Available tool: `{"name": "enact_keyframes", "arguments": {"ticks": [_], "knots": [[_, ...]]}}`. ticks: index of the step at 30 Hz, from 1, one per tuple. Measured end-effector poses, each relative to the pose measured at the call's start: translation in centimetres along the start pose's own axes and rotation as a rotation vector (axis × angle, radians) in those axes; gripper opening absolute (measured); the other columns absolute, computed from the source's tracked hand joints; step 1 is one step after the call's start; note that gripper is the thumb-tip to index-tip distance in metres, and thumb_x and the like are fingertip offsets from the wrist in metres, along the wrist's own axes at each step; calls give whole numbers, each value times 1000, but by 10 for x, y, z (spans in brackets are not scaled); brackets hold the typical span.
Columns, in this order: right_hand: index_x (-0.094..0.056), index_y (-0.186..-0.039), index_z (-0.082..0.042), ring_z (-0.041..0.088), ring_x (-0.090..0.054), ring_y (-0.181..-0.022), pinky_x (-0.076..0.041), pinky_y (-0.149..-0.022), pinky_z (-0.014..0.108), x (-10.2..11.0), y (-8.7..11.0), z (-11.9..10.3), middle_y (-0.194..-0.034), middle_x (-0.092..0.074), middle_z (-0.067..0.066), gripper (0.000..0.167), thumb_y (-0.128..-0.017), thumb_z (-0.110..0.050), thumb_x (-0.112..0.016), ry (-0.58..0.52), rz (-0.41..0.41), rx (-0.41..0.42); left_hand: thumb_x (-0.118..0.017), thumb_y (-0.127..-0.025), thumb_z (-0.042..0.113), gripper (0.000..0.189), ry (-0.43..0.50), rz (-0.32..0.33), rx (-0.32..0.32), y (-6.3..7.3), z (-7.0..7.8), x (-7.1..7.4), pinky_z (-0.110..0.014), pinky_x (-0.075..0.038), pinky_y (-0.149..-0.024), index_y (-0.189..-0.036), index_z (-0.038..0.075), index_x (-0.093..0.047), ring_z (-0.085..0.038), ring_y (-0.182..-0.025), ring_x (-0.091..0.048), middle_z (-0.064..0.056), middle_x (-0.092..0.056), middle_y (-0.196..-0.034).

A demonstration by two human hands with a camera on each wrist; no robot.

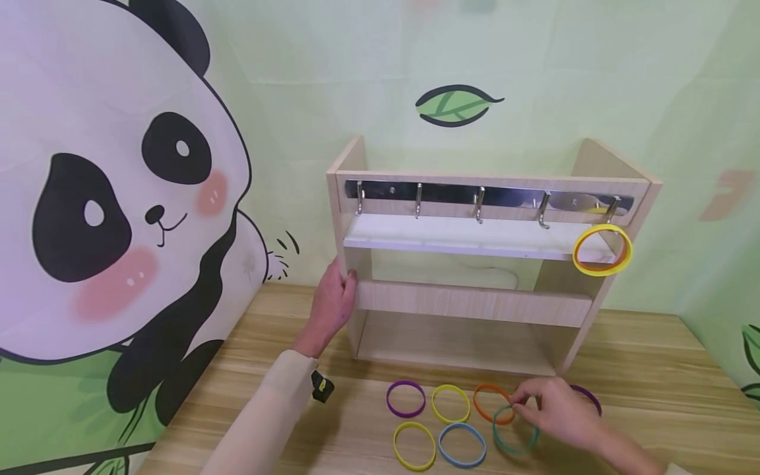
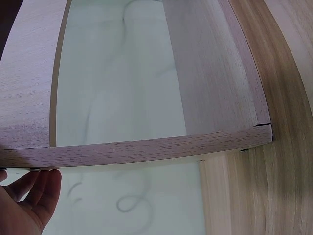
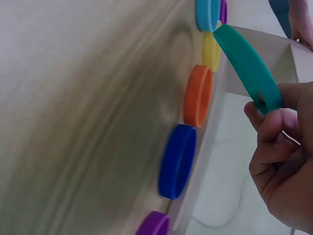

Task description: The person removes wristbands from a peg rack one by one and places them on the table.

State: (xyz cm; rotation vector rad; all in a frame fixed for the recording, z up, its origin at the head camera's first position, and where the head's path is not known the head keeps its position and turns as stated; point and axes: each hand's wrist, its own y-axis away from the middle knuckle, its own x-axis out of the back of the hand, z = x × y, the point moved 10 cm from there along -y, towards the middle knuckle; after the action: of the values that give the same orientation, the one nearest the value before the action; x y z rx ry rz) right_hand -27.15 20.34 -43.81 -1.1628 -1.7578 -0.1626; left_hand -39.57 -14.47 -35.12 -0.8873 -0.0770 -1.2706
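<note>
My left hand (image 1: 334, 298) holds the left side panel of a small wooden shelf (image 1: 475, 300); its fingers (image 2: 46, 191) touch that panel in the left wrist view. Between thumb and fingers, my right hand (image 1: 561, 409) pinches a green silicone wristband (image 3: 249, 68), which is lifted off the table. Around it lie an orange wristband (image 3: 197, 96), a dark blue one (image 3: 177, 161) that the hand hides in the head view, a light blue one (image 1: 462, 466) and a purple one (image 1: 588, 396). A yellow wristband (image 1: 628, 264) and an orange one hang together from the rightmost hook (image 1: 613, 210).
Several more hooks line the metal strip (image 1: 451, 196) across the shelf's top front. Farther left on the wooden table (image 1: 665, 369) lie another purple wristband (image 1: 406, 416) and two yellow wristbands (image 1: 450, 422). Behind stands a backdrop (image 1: 332, 92) with a panda drawing.
</note>
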Motion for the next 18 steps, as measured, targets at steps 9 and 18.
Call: {"name": "enact_keyframes", "arguments": {"ticks": [9,18], "knots": [[-78,-86,-11,-5,-59,-77,-49,-57,22,-19,4,10,-83,-73,-7,12,-87,1,-81,-94,-114,-1,-45,-105,17,47,-7,1,-3,0,0,1,-63,-52,-105,-144,-9,-51,-45,-124,-62,-31,-63,-134],[-78,-88,-10,-5,-60,-81,-54,-64,24,-33,4,14,-85,-72,-9,9,-88,-2,-81,-125,-214,12,-45,-106,18,49,0,-13,9,-1,-2,0,-63,-52,-106,-147,-8,-49,-45,-126,-61,-31,-62,-137]]}}
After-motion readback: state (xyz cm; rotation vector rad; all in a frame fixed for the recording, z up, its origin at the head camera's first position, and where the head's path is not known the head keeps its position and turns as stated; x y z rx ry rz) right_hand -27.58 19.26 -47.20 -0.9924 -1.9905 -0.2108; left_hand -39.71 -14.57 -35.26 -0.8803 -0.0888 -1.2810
